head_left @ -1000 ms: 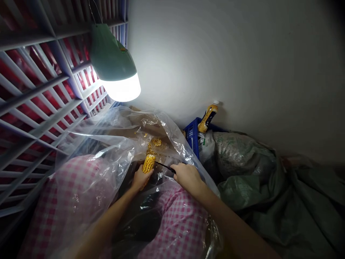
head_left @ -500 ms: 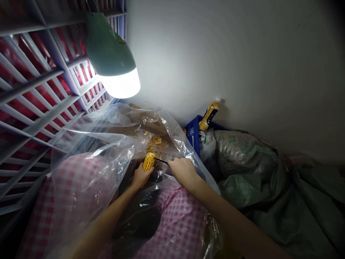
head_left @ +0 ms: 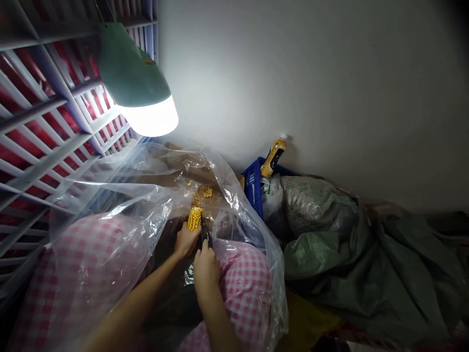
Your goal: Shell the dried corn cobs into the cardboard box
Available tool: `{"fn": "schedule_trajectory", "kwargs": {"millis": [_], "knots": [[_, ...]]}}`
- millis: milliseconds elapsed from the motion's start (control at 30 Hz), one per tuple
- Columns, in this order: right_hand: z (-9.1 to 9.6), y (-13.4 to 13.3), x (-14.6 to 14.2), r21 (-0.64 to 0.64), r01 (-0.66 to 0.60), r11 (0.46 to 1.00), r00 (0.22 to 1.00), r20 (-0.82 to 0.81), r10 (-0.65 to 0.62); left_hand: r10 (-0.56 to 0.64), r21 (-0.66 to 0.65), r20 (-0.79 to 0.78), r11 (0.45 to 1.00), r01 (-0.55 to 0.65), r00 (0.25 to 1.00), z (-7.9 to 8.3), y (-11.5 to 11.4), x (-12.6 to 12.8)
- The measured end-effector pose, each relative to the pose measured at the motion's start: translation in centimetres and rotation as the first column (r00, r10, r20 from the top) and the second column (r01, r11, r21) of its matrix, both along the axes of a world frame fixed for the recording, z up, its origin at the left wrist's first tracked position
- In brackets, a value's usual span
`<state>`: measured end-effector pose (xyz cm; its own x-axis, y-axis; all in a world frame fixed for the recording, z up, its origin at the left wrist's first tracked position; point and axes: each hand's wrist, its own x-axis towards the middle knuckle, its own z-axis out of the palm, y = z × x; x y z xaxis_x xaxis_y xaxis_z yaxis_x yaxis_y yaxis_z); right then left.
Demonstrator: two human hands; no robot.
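My left hand (head_left: pixel 185 239) is wrapped round the lower part of a yellow corn cob (head_left: pixel 195 218), which stands nearly upright. Closed round a thin dark tool, my right hand (head_left: pixel 205 266) is just right of the cob. That tool, a slim black rod like a screwdriver (head_left: pixel 202 227), points up along the cob's right side; its tip is too small to make out. Behind the cob lie loose corn kernels (head_left: pixel 205 191) in a clear plastic bag (head_left: pixel 234 195), whose sheet spreads over my pink checked legs (head_left: pixel 245 278).
A lit green lamp (head_left: pixel 135 68) hangs at upper left before a slatted plastic crate (head_left: pixel 54 105). Against the wall, a blue basket (head_left: pixel 252 183) holds a yellow bottle (head_left: pixel 273 157). Stuffed sacks (head_left: pixel 315 203) and a dark green cloth (head_left: pixel 406 274) lie on the right.
My right hand has swung down and left, turning the black rod from sideways to upright against the cob. The whole view has shifted slightly; my left hand still grips the cob.
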<state>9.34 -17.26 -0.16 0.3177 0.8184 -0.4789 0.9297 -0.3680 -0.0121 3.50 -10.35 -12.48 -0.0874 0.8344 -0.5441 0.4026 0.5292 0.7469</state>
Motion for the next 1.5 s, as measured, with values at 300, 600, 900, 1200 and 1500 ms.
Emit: {"fn": "schedule_trajectory", "kwargs": {"millis": [300,600,900,1200,1500], "knots": [[8.7,6.8,6.7,-0.164,-0.566,0.808,0.799,0.133,0.587,-0.055,0.063,0.005,0.996,0.055,0.998,0.0,-0.5,-0.6],[8.8,7.5,6.8,-0.192,-0.572,0.798,0.785,0.154,0.6,-0.076,0.05,-0.019,0.996,0.077,0.997,0.5,-0.4,-0.5],[8.5,7.0,6.3,-0.151,-0.624,0.767,0.741,0.199,0.642,-0.1,0.012,-0.021,0.995,0.1,0.995,0.8,-0.3,-0.6],[9.3,7.5,5.0,-0.195,-0.636,0.746,0.71,0.229,0.666,-0.111,0.018,-0.022,0.994,0.112,0.994,0.7,-0.3,-0.6],[9.3,7.2,3.3,-0.258,-0.71,0.655,0.61,0.241,0.755,-0.149,0.047,-0.059,0.987,0.152,0.987,-0.6,-0.5,-0.6]]}}
